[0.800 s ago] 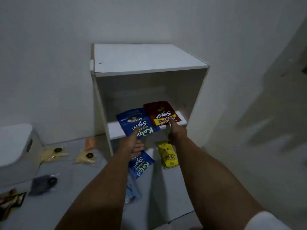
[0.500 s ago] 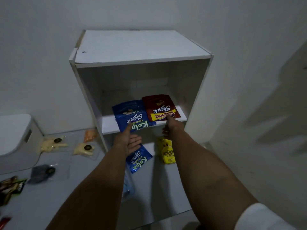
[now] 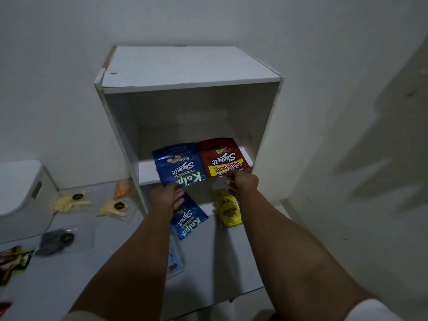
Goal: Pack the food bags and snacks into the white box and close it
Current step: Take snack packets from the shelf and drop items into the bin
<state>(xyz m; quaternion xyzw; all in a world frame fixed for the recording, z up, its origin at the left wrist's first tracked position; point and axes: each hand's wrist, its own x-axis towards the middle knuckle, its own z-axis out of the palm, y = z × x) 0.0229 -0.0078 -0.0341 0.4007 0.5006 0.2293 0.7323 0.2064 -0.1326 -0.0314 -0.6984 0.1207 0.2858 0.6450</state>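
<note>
A blue snack pouch (image 3: 178,164) and a red snack pouch (image 3: 221,157) lie side by side on the shelf (image 3: 148,170) of a white open cabinet (image 3: 185,66). My left hand (image 3: 166,196) pinches the near edge of the blue pouch. My right hand (image 3: 243,183) grips the near edge of the red pouch. Below the shelf lie a second blue pouch (image 3: 188,220) and a yellow pack (image 3: 228,209). A white box with a lid (image 3: 20,181) stands at the far left.
On the grey surface (image 3: 92,274) left of the cabinet lie two pale food bags (image 3: 69,200) (image 3: 113,207), an orange bag (image 3: 121,189), a dark bag (image 3: 55,240), a clear bag (image 3: 174,258) and dark wrappers (image 3: 12,260). White walls close the back and right.
Both hands stay on the pouches' near edges, and the pouches sit slightly further out over the shelf's front edge. The camera has tilted up and drawn nearer the cabinet.
</note>
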